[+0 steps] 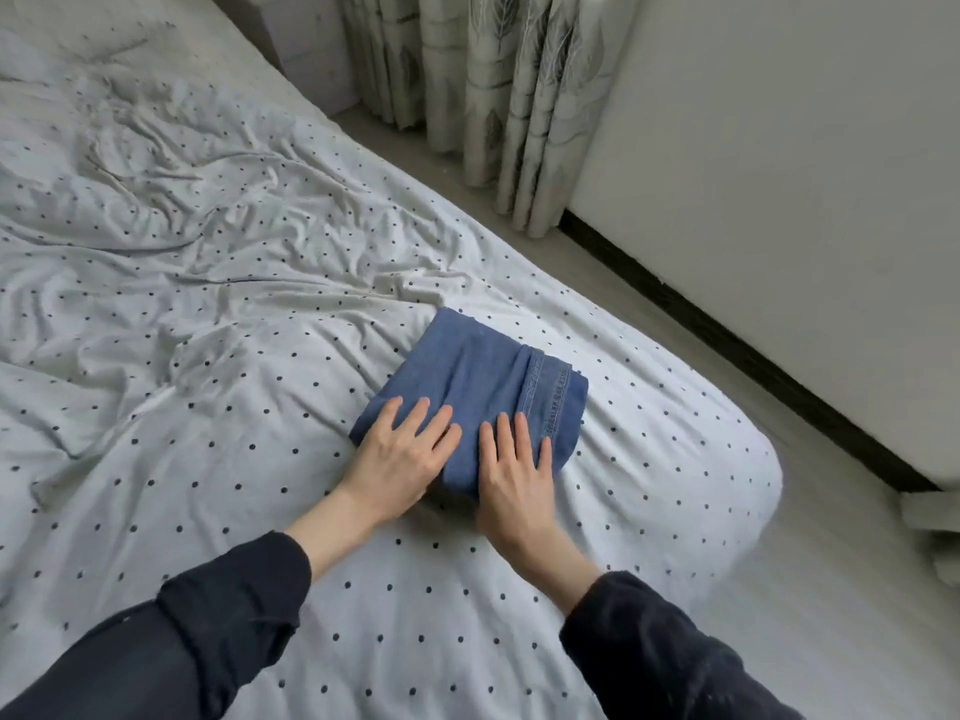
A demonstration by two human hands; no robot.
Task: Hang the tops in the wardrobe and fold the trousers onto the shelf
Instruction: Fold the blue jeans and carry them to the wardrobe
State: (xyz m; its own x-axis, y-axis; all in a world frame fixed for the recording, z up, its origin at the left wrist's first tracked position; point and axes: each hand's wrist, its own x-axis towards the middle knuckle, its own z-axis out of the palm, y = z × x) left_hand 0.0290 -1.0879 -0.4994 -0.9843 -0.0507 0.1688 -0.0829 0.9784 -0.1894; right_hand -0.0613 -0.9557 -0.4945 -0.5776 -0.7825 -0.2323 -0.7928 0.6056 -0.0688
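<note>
From left to right, we see our left hand (400,454), fingers straight and slightly spread, lying flat on the near-left corner of the folded blue denim trousers (470,387); its thumb is hidden at the bundle's near edge. Our right hand (514,467), fingers likewise straight and apart, presses the near-right part beside the stitched hem. The bundle rests on the white, black-dotted bedsheet (260,304), near the bed's right edge, its long axis running away from us toward upper left. Both hands touch it equally; a lift would need fingers slid beneath.
</note>
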